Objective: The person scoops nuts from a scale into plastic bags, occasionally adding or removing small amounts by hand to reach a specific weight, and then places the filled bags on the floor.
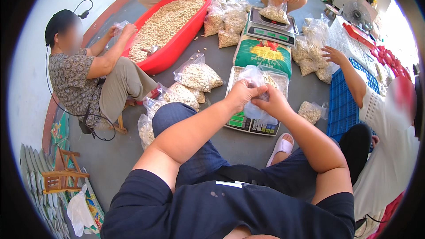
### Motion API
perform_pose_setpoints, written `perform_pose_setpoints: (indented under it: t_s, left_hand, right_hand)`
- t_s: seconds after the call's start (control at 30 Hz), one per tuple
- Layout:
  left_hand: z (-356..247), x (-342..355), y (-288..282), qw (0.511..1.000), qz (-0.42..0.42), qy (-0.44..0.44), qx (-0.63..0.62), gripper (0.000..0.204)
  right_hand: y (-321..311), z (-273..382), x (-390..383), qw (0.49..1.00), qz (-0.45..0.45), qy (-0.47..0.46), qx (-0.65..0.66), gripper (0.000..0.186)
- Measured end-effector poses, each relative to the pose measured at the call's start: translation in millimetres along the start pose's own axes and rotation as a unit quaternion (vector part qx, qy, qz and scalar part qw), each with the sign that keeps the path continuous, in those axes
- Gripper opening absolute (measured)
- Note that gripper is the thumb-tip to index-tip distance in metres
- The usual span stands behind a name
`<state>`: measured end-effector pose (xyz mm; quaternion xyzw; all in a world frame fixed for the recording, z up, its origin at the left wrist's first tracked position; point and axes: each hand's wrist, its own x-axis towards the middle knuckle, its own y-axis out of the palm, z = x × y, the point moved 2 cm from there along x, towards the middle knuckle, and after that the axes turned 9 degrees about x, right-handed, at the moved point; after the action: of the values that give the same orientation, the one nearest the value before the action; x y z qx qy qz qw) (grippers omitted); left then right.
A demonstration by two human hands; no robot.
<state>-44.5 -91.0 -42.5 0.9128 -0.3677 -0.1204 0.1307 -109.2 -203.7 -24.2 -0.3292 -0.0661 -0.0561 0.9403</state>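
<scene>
Right in the middle of the frame, pinching a clear plastic bag [254,75] with left hand [241,96] and right hand [275,103] together. Nearly closed on both sides, with thumbs and fingertips pressed on the thin plastic. Held between the two hands, poking up just above the fingers and hanging a little below them, over a scale [237,124] with green screens. Hard to place the few pale bits just past the fingers: in the bag or behind it. To the left of left hand, near full bags [198,76] on the floor. To the right of right hand, near one small full bag [311,112]. Farther up, past the scale, a green sack [250,59] with a second scale [274,38] on top. Toward the upper left, a big red tub [188,46] of pale bits.
</scene>
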Motion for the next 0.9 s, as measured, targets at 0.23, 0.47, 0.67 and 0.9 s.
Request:
perform_pose_setpoints:
  t_s: [0.23,0.47,0.67,0.9]
  left_hand:
    - [-28.5,2.5,-20.9,0.951,-0.012,0.026,-0.309,0.012]
    - [-48.1,-2.5,-51.5,0.971,0.017,-0.046,-0.234,0.017]
    - [-37.4,-12.6,-54.5,0.921,0.175,0.06,0.344,0.013]
    - [-15.6,-17.3,-42.0,0.986,0.122,0.098,0.061,0.025]
  right_hand:
    - [-4.6,-25.3,9.5,0.973,0.008,0.029,0.229,0.031]
    - [-30.3,-15.7,15.5,0.879,-0.005,0.166,0.448,0.031]
    - [-68.4,30.9,-3.0,0.7,-0.023,0.135,0.701,0.026]
    - [-52.5,45.1,-21.5,0.504,0.15,0.115,0.843,0.03]
